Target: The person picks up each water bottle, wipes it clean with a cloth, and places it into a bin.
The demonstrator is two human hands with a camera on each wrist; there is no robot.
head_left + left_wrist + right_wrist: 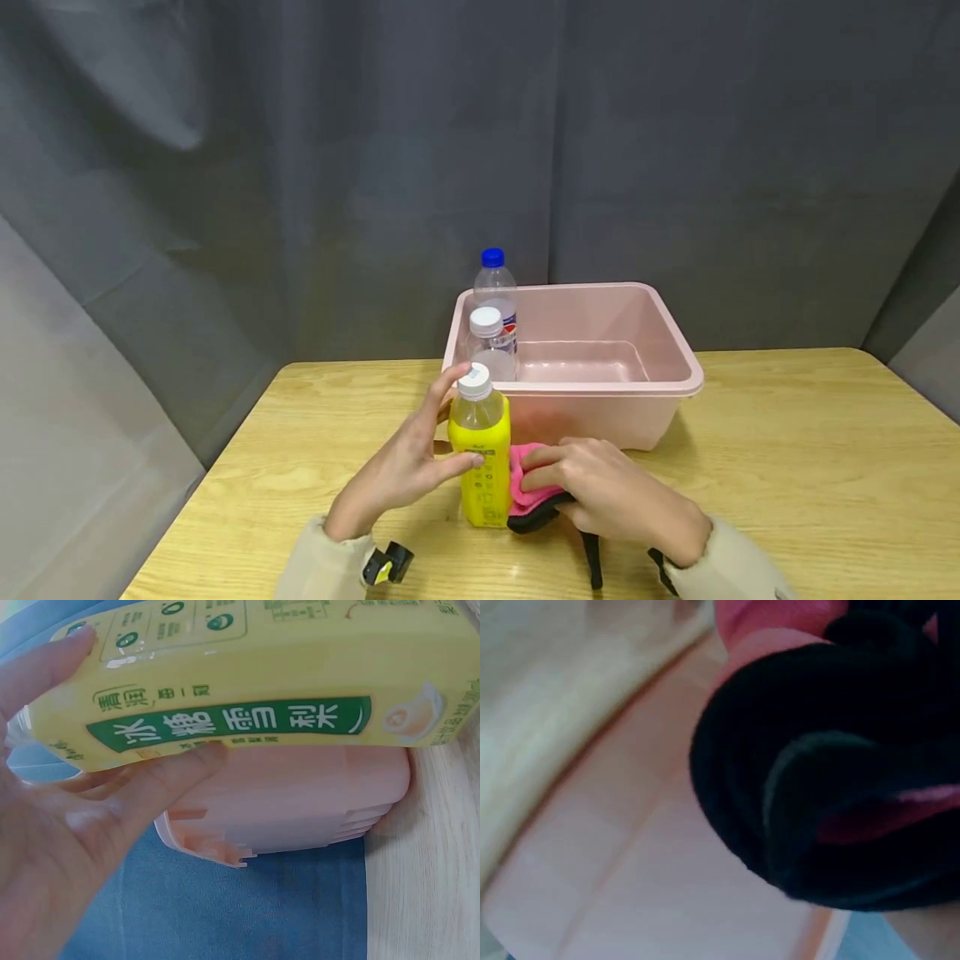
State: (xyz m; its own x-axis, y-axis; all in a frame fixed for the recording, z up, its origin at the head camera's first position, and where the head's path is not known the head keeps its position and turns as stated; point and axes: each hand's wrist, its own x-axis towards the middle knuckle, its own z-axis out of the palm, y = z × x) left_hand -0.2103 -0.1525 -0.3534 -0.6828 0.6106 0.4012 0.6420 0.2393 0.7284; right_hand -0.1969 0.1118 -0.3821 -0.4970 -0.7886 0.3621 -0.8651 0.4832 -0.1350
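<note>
A yellow-labelled drink bottle (486, 492) with a white cap stands upright in front of the pink bin in the head view. My left hand (401, 467) holds it from the left, thumb across its front and a finger up by the cap. In the left wrist view the bottle (247, 682) shows a green band with white characters. To its right, my right hand (611, 492) grips a pink cloth (528, 479) with black edging, close against the bottle. A black strap (592, 558) hangs below that hand. In the right wrist view the cloth's folded black edge (742, 765) covers the fingers.
Behind the hands stands a pink plastic bin (600, 388) on the wooden table (810, 467). Two clear bottles are inside at its left end, one with a blue cap (492, 257), the other with a white cap (486, 321). A grey curtain (420, 167) hangs behind the table.
</note>
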